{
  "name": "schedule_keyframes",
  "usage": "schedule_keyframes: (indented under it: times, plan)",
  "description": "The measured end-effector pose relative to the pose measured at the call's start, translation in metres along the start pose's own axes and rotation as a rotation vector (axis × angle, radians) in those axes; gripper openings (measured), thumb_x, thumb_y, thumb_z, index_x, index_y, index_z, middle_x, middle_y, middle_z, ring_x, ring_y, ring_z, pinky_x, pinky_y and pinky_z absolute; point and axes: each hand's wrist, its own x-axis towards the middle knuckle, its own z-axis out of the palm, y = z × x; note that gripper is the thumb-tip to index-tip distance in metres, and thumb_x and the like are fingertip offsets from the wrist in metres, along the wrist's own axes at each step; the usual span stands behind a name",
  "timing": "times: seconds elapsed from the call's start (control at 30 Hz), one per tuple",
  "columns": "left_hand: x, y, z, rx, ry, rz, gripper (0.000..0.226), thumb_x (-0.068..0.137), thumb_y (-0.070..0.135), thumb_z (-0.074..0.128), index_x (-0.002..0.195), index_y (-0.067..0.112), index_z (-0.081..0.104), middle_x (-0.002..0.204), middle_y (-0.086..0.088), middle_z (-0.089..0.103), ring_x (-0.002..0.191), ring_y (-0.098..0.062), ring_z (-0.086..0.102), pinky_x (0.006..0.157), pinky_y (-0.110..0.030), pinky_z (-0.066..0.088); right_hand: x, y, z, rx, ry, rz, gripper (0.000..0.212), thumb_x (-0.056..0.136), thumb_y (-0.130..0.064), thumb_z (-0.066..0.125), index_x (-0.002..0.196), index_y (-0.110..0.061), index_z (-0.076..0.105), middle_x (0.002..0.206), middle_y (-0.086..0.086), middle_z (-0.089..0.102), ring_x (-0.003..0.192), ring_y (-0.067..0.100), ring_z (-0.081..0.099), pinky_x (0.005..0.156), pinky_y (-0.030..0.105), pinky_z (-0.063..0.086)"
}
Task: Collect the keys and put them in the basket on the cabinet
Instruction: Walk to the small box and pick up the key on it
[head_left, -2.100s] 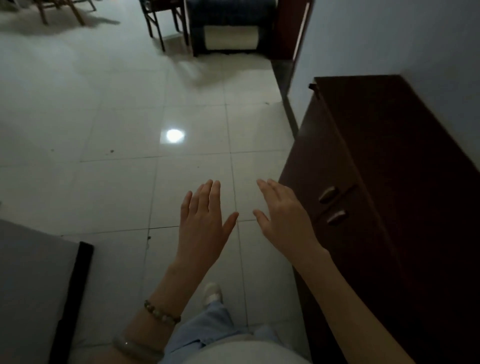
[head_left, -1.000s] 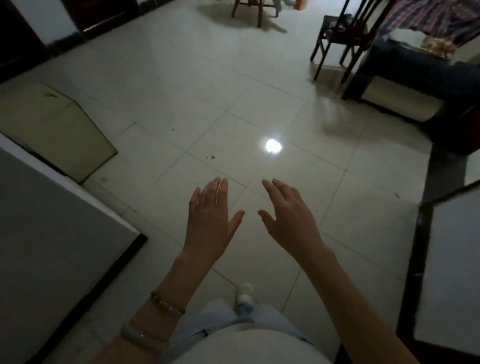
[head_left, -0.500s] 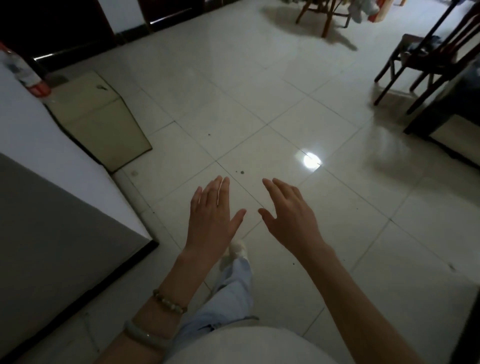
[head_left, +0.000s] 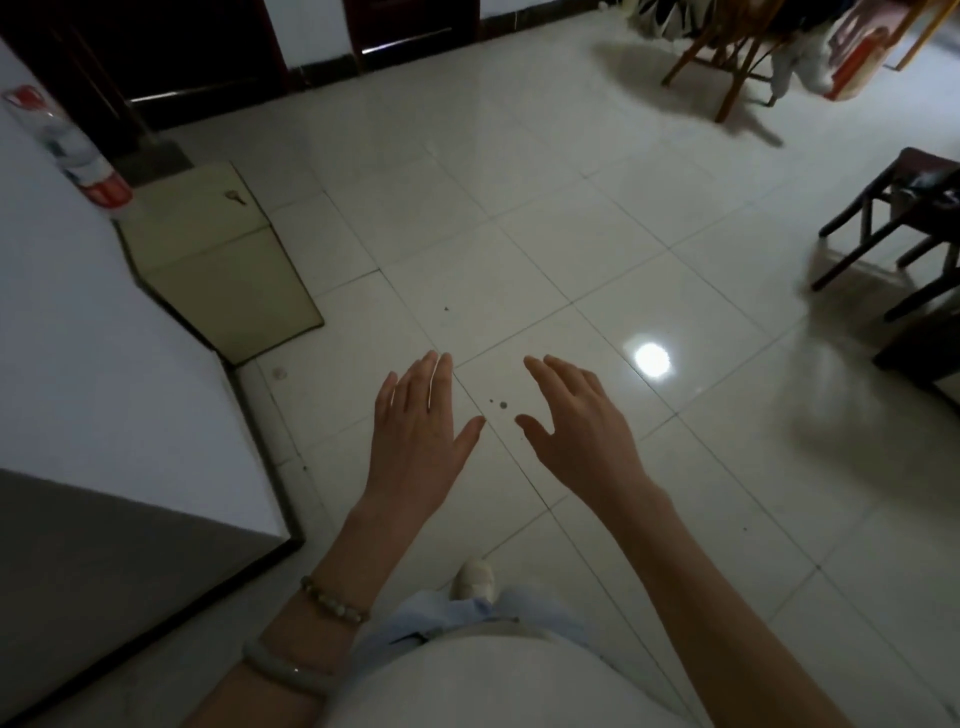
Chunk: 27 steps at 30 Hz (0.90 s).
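A small key (head_left: 235, 197) lies on top of a low beige box (head_left: 218, 270) at the left, against the white unit. My left hand (head_left: 421, 436) and my right hand (head_left: 576, 431) hover side by side over the tiled floor, palms down, fingers spread and holding nothing. Both hands are well short of the key, which is up and to their left. No basket and no cabinet are in view.
A white appliance (head_left: 98, 374) fills the left side, with a plastic bottle (head_left: 72, 156) on top. Dark doors (head_left: 171, 52) stand at the back left. A wooden chair (head_left: 727, 57) is at the back, a dark chair (head_left: 904, 218) at the right. My shoe (head_left: 475, 579) shows below.
The view has swung left, away from the dark cabinet and toward the white appliance and beige box. The key has come into view. Both hands stay spread and empty.
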Motion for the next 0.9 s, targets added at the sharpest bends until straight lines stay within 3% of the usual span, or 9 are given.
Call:
schedule_keyframes:
  times: [0.27, 0.7, 0.9]
  plan:
    - [0.1, -0.029, 0.002, 0.03, 0.019, -0.075, 0.071, 0.091, 0.051, 0.036, 0.143, 0.005, 0.019, 0.149, -0.017, 0.029, 0.137, -0.029, 0.026, 0.113, -0.043, 0.013, 0.121, 0.009, 0.008, 0.001, -0.028, -0.102, 0.061, 0.083, -0.026, 0.064, 0.135, -0.01, 0.035, 0.138, 0.016, 0.046, 0.126, 0.032, 0.042, 0.098, 0.042, 0.042]
    - [0.335, -0.094, 0.004, 0.051, 0.078, -0.304, 0.069, 0.09, 0.05, 0.036, 0.14, 0.002, 0.027, 0.145, -0.019, 0.036, 0.132, -0.032, 0.035, 0.11, -0.048, 0.025, 0.398, 0.035, 0.024, 0.05, -0.109, -0.315, 0.062, 0.082, -0.025, 0.066, 0.134, -0.009, 0.035, 0.137, 0.015, 0.048, 0.124, 0.032, 0.043, 0.098, 0.041, 0.042]
    - [0.417, -0.129, 0.0, 0.042, 0.119, -0.414, 0.07, 0.091, 0.05, 0.036, 0.14, 0.002, 0.025, 0.146, -0.019, 0.035, 0.132, -0.031, 0.034, 0.111, -0.047, 0.022, 0.508, 0.024, 0.034, 0.075, -0.154, -0.447, 0.061, 0.082, -0.023, 0.066, 0.133, -0.008, 0.036, 0.135, 0.016, 0.049, 0.123, 0.032, 0.044, 0.095, 0.043, 0.046]
